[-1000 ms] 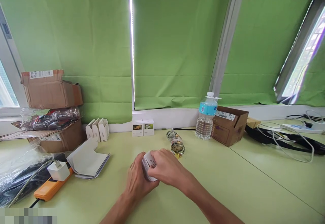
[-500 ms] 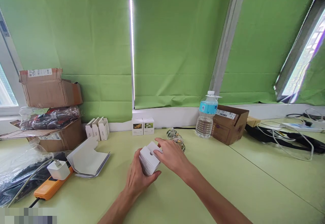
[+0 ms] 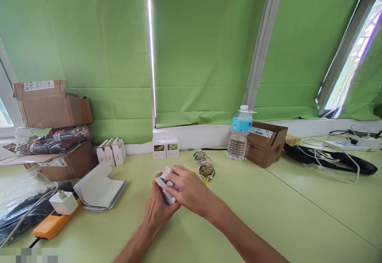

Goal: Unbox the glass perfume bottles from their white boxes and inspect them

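A small white box (image 3: pixel 167 197) is held above the table by my left hand (image 3: pixel 155 211), whose fingers and thumb wrap round its sides. Its top flaps stand raised. My right hand (image 3: pixel 188 189) is closed over the box's top, with thumb and fingertips pinching a small white round piece (image 3: pixel 170 184) at the opening. The inside of the box is mostly hidden by my fingers. Beyond my right hand, several shiny round glass-like items (image 3: pixel 206 170) lie in a row. Two white boxes with flower pictures (image 3: pixel 166 148) stand side by side at the wall.
Narrow white boxes (image 3: pixel 111 152), folded papers (image 3: pixel 100 187), an orange power strip (image 3: pixel 50 225) and stacked cardboard boxes (image 3: pixel 50 110) are on the left. To the right are a water bottle (image 3: pixel 238 141), an open brown box (image 3: pixel 264 147) and black gear with cables (image 3: pixel 334 161).
The box top has been opened, its flaps now raised. My right hand has moved left over it and now pinches a small white piece. The view has shifted slightly right.
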Demonstrator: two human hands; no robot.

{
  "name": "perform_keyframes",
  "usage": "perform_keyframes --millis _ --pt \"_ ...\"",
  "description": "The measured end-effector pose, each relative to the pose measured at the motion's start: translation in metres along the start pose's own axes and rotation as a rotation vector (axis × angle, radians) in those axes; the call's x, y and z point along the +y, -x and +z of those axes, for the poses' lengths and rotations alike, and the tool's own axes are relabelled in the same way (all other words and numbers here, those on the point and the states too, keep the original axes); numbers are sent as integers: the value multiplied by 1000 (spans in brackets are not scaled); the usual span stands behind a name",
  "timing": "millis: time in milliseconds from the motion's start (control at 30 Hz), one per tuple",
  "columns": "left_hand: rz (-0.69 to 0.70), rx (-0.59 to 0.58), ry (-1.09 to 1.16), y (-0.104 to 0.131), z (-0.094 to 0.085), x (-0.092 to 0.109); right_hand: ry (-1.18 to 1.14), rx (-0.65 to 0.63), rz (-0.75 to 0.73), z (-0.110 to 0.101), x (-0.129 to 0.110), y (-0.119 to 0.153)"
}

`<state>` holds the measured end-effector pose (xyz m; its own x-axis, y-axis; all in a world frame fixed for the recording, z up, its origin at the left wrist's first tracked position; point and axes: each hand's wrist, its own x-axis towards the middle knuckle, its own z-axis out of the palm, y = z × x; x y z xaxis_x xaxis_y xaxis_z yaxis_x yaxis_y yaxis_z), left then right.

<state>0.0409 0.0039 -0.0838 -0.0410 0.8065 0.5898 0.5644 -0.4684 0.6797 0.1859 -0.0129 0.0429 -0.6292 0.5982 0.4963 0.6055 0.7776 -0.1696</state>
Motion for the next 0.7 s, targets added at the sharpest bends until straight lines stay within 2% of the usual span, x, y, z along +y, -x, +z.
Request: perform_keyframes --millis 100,200,367,500,700 --pt "12 23 31 1 0 -1 51 -64 -52 0 -2 0" --pt "31 56 37 2 3 -2 100 -135 -30 -3 -1 1" --pt "24 100 49 2 6 0 135 -182 88 -13 3 3" --pt "5 116 51 1 2 8 149 -267 190 -17 2 7" --pt "41 37 2 0 -4 8 189 -223 116 -12 -4 6"
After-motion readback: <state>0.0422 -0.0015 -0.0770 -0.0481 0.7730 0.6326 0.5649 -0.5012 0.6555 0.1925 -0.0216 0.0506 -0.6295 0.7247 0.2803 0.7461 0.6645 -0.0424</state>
